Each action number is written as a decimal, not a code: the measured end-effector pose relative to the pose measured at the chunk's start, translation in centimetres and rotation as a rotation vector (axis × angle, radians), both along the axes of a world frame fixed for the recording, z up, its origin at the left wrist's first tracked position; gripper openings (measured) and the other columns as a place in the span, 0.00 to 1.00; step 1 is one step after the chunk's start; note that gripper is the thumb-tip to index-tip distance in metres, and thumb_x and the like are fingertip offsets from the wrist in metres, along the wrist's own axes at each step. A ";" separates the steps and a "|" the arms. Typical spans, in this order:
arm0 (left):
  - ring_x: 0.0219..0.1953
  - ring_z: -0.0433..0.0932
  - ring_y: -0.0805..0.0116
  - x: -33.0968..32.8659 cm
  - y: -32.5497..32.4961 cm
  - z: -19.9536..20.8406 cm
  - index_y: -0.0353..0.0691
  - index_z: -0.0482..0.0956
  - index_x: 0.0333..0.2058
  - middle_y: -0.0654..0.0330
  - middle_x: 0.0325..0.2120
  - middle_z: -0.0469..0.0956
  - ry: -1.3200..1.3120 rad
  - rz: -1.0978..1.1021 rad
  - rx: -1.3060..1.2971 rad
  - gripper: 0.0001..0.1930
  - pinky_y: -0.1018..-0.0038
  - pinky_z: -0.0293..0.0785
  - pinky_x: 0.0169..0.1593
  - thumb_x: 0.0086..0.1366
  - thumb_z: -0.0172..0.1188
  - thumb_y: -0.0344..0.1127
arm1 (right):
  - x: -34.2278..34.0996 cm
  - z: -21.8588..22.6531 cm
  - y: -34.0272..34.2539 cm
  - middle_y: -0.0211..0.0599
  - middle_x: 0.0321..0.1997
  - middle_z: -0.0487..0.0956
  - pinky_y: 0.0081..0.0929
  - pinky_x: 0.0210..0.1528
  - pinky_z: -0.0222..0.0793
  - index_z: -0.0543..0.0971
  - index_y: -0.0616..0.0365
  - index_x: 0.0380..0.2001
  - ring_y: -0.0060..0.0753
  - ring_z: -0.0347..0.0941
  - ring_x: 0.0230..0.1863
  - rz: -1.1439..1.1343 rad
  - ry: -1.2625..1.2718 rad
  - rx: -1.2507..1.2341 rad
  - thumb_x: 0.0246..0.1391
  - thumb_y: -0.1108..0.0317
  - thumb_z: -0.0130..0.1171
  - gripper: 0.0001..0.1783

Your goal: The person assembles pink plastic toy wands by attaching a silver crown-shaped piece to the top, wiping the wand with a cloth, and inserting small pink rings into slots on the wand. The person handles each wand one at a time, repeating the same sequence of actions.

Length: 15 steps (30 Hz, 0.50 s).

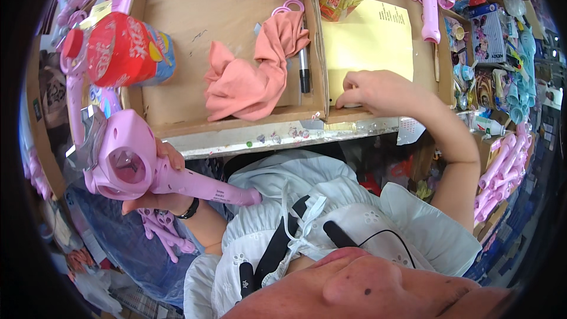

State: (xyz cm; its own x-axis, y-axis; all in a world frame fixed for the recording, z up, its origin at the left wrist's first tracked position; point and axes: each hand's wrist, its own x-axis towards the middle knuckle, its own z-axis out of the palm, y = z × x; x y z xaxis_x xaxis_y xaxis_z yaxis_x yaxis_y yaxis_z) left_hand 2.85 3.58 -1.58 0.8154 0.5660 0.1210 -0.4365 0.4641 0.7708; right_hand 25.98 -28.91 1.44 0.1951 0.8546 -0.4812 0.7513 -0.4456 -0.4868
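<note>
Head cam: L hand grips pink toy shell, left of frame. R hand, fingers curled by yellow sheet, upper right; can't tell if holding anything. Risk: raising shell w/o clearance might knock red bottle.

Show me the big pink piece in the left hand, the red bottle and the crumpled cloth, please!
Pink piece (152, 168): head view, where its wide end meets the handle.
Red bottle (130, 53): head view, middle of its body.
Crumpled cloth (260, 82): head view, its middle folds.
</note>
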 end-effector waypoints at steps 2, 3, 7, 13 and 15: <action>0.25 0.66 0.66 -0.9 -0.5 0.7 0.26 0.50 0.56 0.49 0.35 0.65 0.001 0.022 0.022 0.59 0.74 0.64 0.27 0.42 0.58 0.76 | 0.6 0.3 0.7 0.40 0.43 0.71 0.39 0.42 0.70 0.75 0.46 0.44 0.46 0.73 0.41 0.063 0.027 -0.119 0.44 0.80 0.52 0.23; 0.25 0.66 0.66 -1.3 -0.7 1.0 0.26 0.50 0.55 0.49 0.35 0.65 -0.019 0.010 0.021 0.59 0.74 0.64 0.28 0.42 0.58 0.76 | 0.8 0.4 1.1 0.40 0.45 0.71 0.39 0.42 0.70 0.75 0.45 0.46 0.47 0.73 0.42 0.104 0.023 -0.158 0.44 0.80 0.52 0.24; 0.28 0.66 0.66 -3.3 -1.8 2.0 0.26 0.52 0.54 0.50 0.36 0.65 -0.112 -0.013 -0.007 0.60 0.74 0.65 0.30 0.39 0.60 0.76 | 0.5 1.1 1.4 0.41 0.47 0.69 0.40 0.43 0.70 0.72 0.45 0.48 0.48 0.73 0.43 0.195 -0.065 -0.289 0.42 0.81 0.53 0.27; 0.24 0.66 0.68 -5.0 -3.0 2.6 0.28 0.59 0.50 0.53 0.31 0.68 -0.060 0.187 0.046 0.61 0.75 0.62 0.24 0.35 0.48 0.85 | 0.6 0.2 0.7 0.41 0.45 0.70 0.40 0.41 0.71 0.73 0.46 0.46 0.49 0.73 0.41 0.364 -0.189 -0.170 0.45 0.74 0.55 0.22; 0.23 0.67 0.69 -5.3 -3.4 2.9 0.30 0.63 0.46 0.57 0.27 0.69 -0.059 0.156 0.002 0.60 0.75 0.63 0.23 0.32 0.47 0.86 | 1.1 -0.7 1.2 0.44 0.43 0.70 0.42 0.40 0.71 0.72 0.49 0.46 0.50 0.72 0.42 0.447 -0.205 -0.145 0.45 0.73 0.55 0.21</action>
